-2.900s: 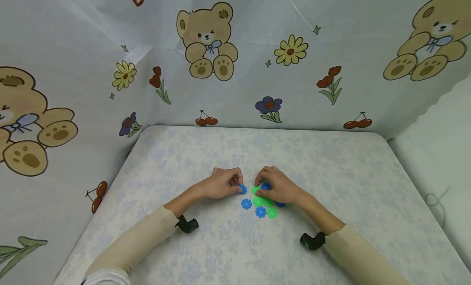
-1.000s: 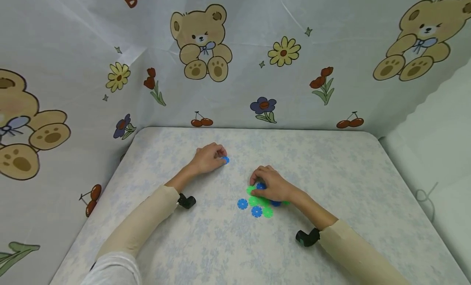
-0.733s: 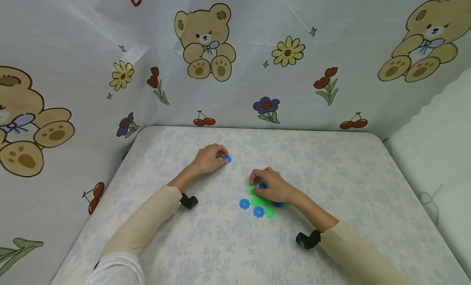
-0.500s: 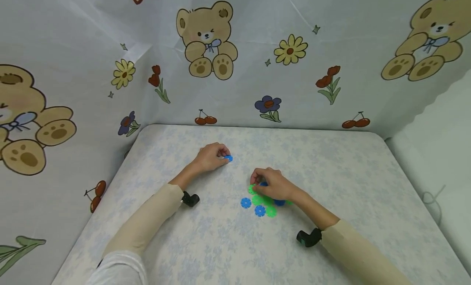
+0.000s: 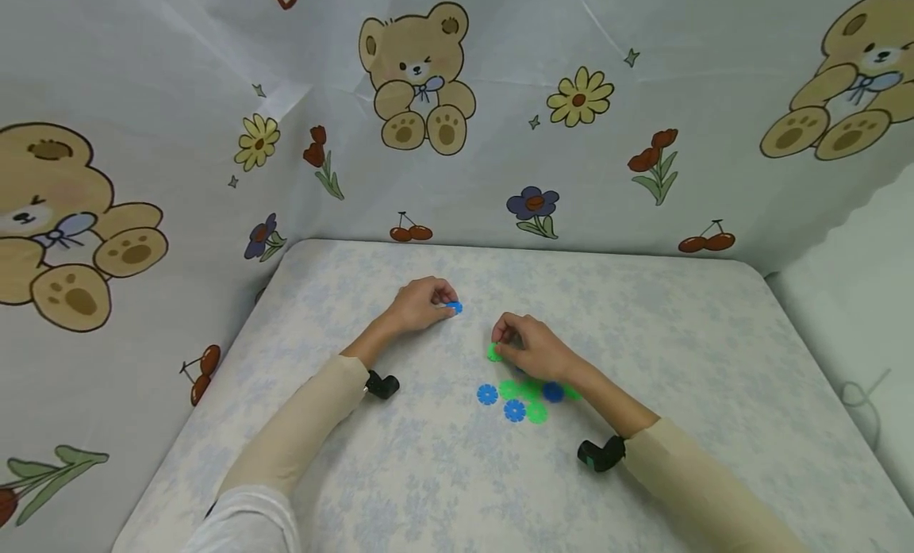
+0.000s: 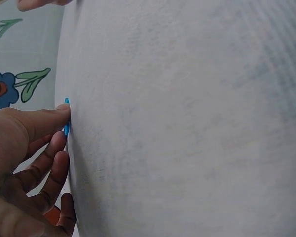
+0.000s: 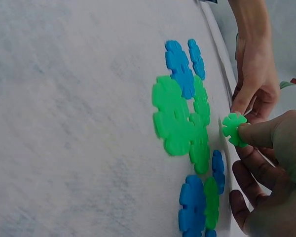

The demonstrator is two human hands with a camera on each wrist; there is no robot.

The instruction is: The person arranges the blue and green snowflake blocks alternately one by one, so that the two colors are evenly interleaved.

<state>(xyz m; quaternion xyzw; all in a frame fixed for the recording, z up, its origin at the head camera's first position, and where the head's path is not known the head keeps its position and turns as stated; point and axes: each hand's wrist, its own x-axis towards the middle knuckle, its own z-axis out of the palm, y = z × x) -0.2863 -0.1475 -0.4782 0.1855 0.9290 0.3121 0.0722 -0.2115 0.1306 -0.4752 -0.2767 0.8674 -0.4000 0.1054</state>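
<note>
Near the back of the table, my left hand pinches a blue snowflake-shaped disc between thumb and fingertips. The left wrist view shows that disc edge-on at the tabletop. My right hand holds a green snowflake disc by its rim, just above the table. Below that hand lie several loose discs, among them a blue disc, another blue disc and a green disc. Some green ones overlap in the right wrist view, and the right hand partly covers the group.
A pale floral cloth covers the table. Behind it hangs a curtain printed with bears and flowers. On the right side, a thin cord lies against white material.
My left hand has carried the blue disc from beside the group to the back left, then stayed there. The right hand has lifted the green disc away from the other discs.
</note>
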